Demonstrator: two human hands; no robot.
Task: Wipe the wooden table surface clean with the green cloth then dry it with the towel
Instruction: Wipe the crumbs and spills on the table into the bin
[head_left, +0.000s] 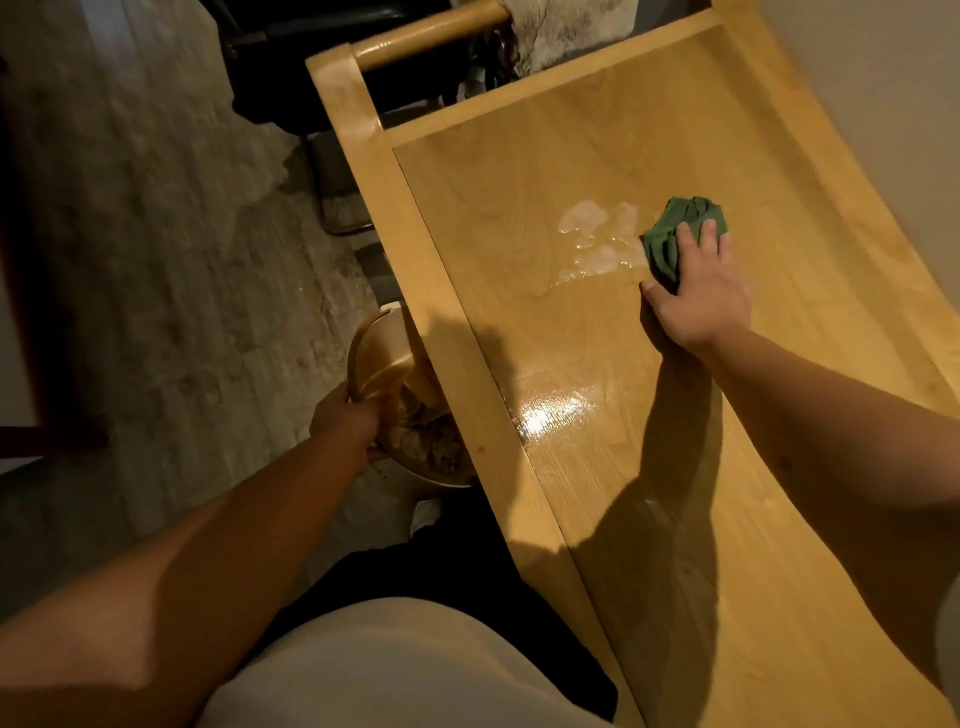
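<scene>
- Left hand (345, 415): it reaches down beside the left edge of the bench, fingers curled around the rim of a bowl (363, 358) held below bench level. The grip is closed on that rim. The bowl contents are too dim to identify.
- Bench (701, 545): a pale wooden top with a raised frame along its left edge. A glossy wet film shows near the left frame, and a patch of suds (597, 234) lies further up the surface.
- Green cloth (680, 234): bunched, lying flat on the bench just right of the suds and touching their edge.
- Right hand (696, 291): palm down on the cloth, fingers spread over it and thumb on the wood beside it. The grip presses the cloth against the bench rather than pinching it.
- Step in hand, judged: wet wiping, well short of complete, as suds and film remain.
- Recommended technique: keep the palm flat, sweep the cloth left through the suds in overlapping passes, and work toward the left edge so liquid can be guided into the bowl.
- Risk: runoff may miss the bowl and reach the floor (156, 260).
- Towel: not in view; drying is not yet begun.
</scene>
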